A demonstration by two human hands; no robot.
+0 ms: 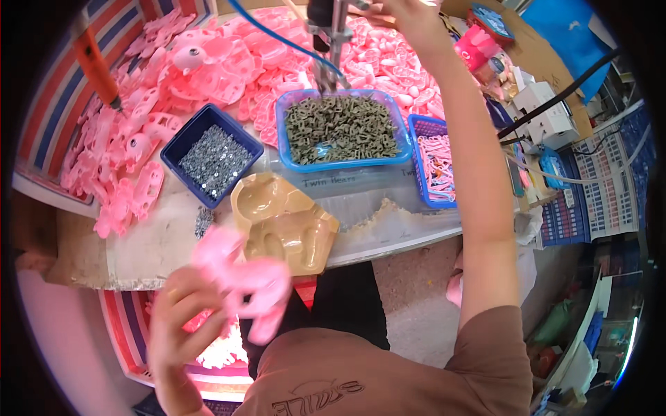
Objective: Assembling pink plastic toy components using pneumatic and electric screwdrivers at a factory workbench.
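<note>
From where I stand, one pink plastic piece (267, 291) is in hand, gripped between the fingers and thumb of the left hand (184, 312), up in front of the near edge of the table (125, 267) and blurred. The right hand (409, 19) is raised beside the black-and-metal tool (333, 28) over the table; its fingers run out at the top of view, so I can't tell whether they grip anything. As I judge it, this piece is mid-handling: it is in the hand, not seated in the tan moulded holder (286, 239). Plenty looks left, for a heap of pink parts (388, 66) spreads across the back, the blue tub (347, 166) is well filled with small grey-green bits, and the navy box (184, 179) holds many silvery ones. How many pieces are finished, I can't say.
</note>
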